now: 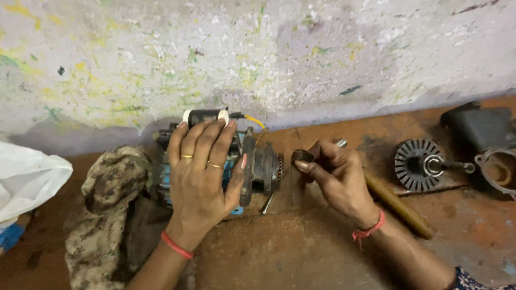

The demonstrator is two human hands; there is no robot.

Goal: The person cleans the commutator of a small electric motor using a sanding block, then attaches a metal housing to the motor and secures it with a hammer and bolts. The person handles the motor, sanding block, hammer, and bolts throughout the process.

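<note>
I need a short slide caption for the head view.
Left hand steadies a small motor while right hand grips a wooden-handled tool beside it.

Head view, steeply down, close.
</note>
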